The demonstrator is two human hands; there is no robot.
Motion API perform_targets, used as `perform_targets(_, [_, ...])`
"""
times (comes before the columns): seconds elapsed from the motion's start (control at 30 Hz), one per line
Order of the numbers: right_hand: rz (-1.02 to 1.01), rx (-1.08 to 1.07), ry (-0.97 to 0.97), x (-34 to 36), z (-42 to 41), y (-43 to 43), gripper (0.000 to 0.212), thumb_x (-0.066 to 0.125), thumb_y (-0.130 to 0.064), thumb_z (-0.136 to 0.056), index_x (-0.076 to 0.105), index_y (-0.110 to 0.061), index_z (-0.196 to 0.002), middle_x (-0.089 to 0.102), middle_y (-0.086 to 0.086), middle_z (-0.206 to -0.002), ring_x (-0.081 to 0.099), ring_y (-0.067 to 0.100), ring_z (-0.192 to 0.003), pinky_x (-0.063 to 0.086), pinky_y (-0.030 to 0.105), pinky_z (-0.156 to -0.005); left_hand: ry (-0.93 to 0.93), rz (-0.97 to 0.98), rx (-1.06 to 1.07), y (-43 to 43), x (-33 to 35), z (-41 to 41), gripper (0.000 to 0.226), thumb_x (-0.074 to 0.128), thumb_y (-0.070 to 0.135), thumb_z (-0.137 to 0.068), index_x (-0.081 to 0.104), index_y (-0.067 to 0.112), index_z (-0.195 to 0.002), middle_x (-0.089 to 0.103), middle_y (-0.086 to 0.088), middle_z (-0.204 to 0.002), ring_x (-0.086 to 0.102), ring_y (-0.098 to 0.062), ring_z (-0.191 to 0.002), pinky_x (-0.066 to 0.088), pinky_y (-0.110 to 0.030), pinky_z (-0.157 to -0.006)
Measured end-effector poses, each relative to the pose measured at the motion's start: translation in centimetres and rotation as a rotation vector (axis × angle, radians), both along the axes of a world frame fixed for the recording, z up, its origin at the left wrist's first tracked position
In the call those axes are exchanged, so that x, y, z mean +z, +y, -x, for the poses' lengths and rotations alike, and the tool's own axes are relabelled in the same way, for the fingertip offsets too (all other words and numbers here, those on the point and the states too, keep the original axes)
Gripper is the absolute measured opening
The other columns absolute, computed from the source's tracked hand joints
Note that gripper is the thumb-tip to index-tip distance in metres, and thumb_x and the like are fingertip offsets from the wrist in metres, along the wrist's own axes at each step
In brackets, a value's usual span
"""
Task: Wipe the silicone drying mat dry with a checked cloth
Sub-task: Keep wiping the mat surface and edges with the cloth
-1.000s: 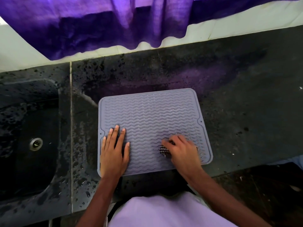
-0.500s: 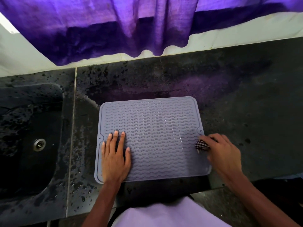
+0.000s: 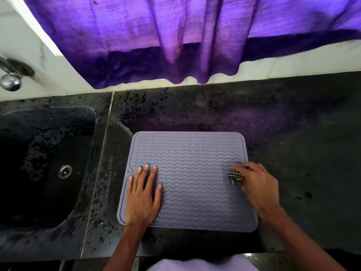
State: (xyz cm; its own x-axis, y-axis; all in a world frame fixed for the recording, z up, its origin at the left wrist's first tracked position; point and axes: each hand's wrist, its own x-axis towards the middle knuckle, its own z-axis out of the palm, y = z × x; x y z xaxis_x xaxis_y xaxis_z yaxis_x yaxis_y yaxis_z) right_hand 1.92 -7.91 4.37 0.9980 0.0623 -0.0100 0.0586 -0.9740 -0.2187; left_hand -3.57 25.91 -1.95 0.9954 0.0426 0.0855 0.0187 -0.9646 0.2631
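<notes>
Head view: the grey silicone drying mat (image 3: 191, 173) is seen lying flat on the dark, wet-speckled surface (image 3: 293, 143), near its front edge. The left hand (image 3: 142, 198) is laid palm-down on the mat toward 8 o'clock, its fingers (image 3: 151, 177) straight and spread, grasping nothing. The right hand (image 3: 257, 184) is placed at the mat's 3 o'clock edge, its fingers (image 3: 252, 167) curled round a bunched checked cloth (image 3: 235, 176), which is held against the mat's ribbed face just inside the rim. A black sink (image 3: 58, 110) with a metal drain (image 3: 65, 171) is sunk into the surface at 9 o'clock of the mat. A purple curtain (image 3: 175, 36) is hung at 12 o'clock, and a chrome tap (image 3: 9, 75) is seen at 10 o'clock.
</notes>
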Motion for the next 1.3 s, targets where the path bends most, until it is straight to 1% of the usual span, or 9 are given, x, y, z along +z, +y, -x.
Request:
perform_targets(0.13, [0.059, -0.089, -0.016, 0.5, 0.8, -2.2, 0.040, 0.071, -0.008, -0.066, 0.070, -0.032, -0.099, 0.063, -0.004, -0.094, 0.057, 0.025, -0.085, 0.045, 0.028, -0.052, 0.009, -0.014, 0.002, 0.0, 0.0, 0.0, 0.061, 0.032, 0.047, -0.102, 0.035, 0.023, -0.159, 0.032, -0.002, -0.165, 0.024, -0.022, -0.154, 0.016, -0.046, -0.125])
perform_targets(0.2, [-0.009, -0.155, -0.015, 0.9, 1.2, -2.9, 0.040, 0.067, -0.007, -0.068, 0.069, -0.030, -0.100, 0.062, -0.002, -0.094, 0.058, 0.027, -0.088, 0.048, 0.032, -0.056, 0.011, -0.019, 0.005, -0.1, 0.1, 0.0, 0.062, 0.031, 0.047, -0.103, 0.034, 0.023, -0.159, 0.031, -0.002, -0.165, 0.023, -0.021, -0.154, 0.013, -0.044, -0.126])
perform_targets(0.27, [-0.172, -0.247, -0.010, 1.0, 1.6, -3.4, 0.040, 0.069, -0.006, -0.073, 0.068, -0.029, -0.105, 0.064, -0.001, -0.099, 0.061, 0.029, -0.092, 0.051, 0.037, -0.068, 0.015, -0.023, 0.006, -0.1, 0.0, 0.0, 0.062, 0.031, 0.047, -0.103, 0.033, 0.023, -0.159, 0.031, -0.003, -0.166, 0.023, -0.021, -0.154, 0.011, -0.042, -0.126])
perform_targets(0.37, [-0.588, -0.503, -0.019, 0.8, 1.5, -4.1, 0.033, 0.077, -0.017, -0.078, 0.066, -0.023, -0.109, 0.068, -0.003, -0.101, 0.063, 0.018, -0.095, 0.048, 0.032, -0.086, 0.019, -0.030, 0.007, -0.1, -0.1, 0.1, 0.062, 0.031, 0.047, -0.103, 0.034, 0.022, -0.159, 0.032, -0.004, -0.165, 0.024, -0.022, -0.154, 0.011, -0.042, -0.126])
perform_targets(0.47, [-0.993, -0.770, 0.091, 1.0, 0.8, -4.8, 0.023, 0.074, -0.026, -0.083, 0.067, -0.023, -0.105, 0.071, -0.003, -0.098, 0.066, 0.016, -0.093, 0.051, 0.032, -0.081, 0.020, -0.029, 0.002, 0.0, -0.3, 0.1, 0.061, 0.031, 0.046, -0.103, 0.035, 0.021, -0.159, 0.032, -0.004, -0.165, 0.025, -0.023, -0.153, 0.009, -0.041, -0.126])
perform_targets(0.53, [-1.074, -0.808, 0.092, 0.7, 0.4, -5.6, 0.015, 0.071, -0.027, -0.086, 0.069, -0.023, -0.101, 0.072, 0.000, -0.096, 0.067, 0.015, -0.088, 0.051, 0.031, -0.078, 0.029, -0.031, 0.001, 0.0, -0.4, 0.2, 0.061, 0.030, 0.046, -0.104, 0.034, 0.021, -0.159, 0.031, -0.004, -0.165, 0.024, -0.023, -0.154, 0.005, -0.038, -0.126])
perform_targets(0.8, [-0.616, -0.742, -0.042, 0.6, -1.8, -6.2, 0.042, 0.062, -0.041, -0.091, 0.065, -0.001, -0.104, 0.068, 0.018, -0.095, 0.061, 0.035, -0.097, 0.043, 0.036, -0.084, 0.059, 0.009, 0.049, -0.1, -0.7, 0.7, 0.061, 0.023, 0.052, -0.106, 0.021, 0.030, -0.162, 0.017, 0.005, -0.170, 0.011, -0.017, -0.157, -0.004, -0.033, -0.127])
perform_targets(0.97, [-0.466, -0.713, -0.101, -0.2, -2.1, -5.5, 0.045, 0.067, -0.047, -0.085, 0.073, -0.006, -0.099, 0.072, 0.017, -0.085, 0.066, 0.034, -0.082, 0.041, 0.029, -0.069, 0.063, 0.007, 0.064, -0.1, -0.7, 0.7, 0.062, 0.021, 0.054, -0.105, 0.022, 0.030, -0.162, 0.020, 0.004, -0.169, 0.013, -0.019, -0.157, 0.003, -0.038, -0.126])
perform_targets(1.3, [-0.304, -0.795, -0.083, 1.1, -1.4, -4.7, 0.046, 0.059, -0.048, -0.090, 0.064, -0.008, -0.114, 0.068, 0.018, -0.107, 0.060, 0.039, -0.102, 0.053, 0.049, -0.081, 0.073, 0.073, 0.010, 0.5, -0.3, 0.6, 0.064, 0.020, 0.058, -0.104, 0.030, 0.027, -0.160, 0.024, 0.001, -0.167, 0.019, -0.021, -0.154, -0.004, -0.033, -0.124])
